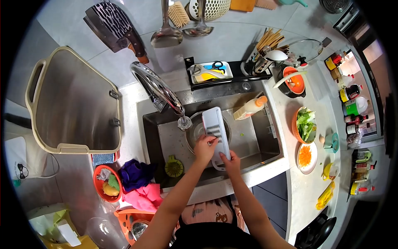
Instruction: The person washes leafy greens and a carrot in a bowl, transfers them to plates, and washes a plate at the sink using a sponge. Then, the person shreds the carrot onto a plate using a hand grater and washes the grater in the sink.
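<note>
A white grater (216, 137) with rows of metal teeth is tilted over a round metal bowl (191, 139) in the sink. My right hand (230, 161) grips its near end, thumb on top. My left hand (205, 148) lies against the grater's face beside the teeth, fingers closed in a pinch. Whatever sits between those fingertips is too small or hidden to name. Above the bowl's left side curves a chrome faucet (182, 108). A green round strainer-like piece (174, 167) rests on the sink floor at the lower left.
The steel sink (253, 147) also holds a bottle with an orange cap (250, 108). Along the right counter stand a bowl of lettuce (305, 125), a plate of shredded carrot (306, 158) and a pot (292, 81). Purple and pink cloths (139, 175) lie left of the sink.
</note>
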### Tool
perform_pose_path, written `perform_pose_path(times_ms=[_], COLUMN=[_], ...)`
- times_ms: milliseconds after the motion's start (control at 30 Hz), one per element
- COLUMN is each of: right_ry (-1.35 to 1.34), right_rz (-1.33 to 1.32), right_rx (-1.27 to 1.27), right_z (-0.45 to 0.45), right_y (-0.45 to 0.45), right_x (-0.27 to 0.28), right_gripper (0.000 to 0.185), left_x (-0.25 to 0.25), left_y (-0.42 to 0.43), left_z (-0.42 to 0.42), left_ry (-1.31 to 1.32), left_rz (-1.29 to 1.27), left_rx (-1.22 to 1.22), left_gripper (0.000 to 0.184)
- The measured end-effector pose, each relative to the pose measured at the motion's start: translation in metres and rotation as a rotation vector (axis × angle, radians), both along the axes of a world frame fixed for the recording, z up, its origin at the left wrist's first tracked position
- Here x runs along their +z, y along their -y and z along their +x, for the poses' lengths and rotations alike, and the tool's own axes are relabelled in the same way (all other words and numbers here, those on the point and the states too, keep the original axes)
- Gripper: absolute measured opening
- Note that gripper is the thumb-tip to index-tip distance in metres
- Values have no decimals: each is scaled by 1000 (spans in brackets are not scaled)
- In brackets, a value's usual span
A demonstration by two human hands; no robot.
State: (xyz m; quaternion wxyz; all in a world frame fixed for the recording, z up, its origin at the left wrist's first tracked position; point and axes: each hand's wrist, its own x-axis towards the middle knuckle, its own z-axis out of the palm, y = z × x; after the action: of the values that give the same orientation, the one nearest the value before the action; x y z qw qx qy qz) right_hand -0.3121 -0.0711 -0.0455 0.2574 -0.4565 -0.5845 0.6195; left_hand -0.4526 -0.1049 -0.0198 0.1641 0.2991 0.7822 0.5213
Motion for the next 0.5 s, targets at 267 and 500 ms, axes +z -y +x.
perform_pose_path(times_ms=[267, 500], right_ry=[149, 265], right_rz=[186, 364], right_rx=[-28, -28], right_z=[1, 3], right_y=[3, 2], right_x=[4, -3], right_gripper=[17, 18], left_x=[-3, -23], left_y=[-3, -7], left_z=[6, 6], left_ry=[49, 183], left_rz=[-25, 22], left_rx=[20, 41], left_gripper=[14, 14])
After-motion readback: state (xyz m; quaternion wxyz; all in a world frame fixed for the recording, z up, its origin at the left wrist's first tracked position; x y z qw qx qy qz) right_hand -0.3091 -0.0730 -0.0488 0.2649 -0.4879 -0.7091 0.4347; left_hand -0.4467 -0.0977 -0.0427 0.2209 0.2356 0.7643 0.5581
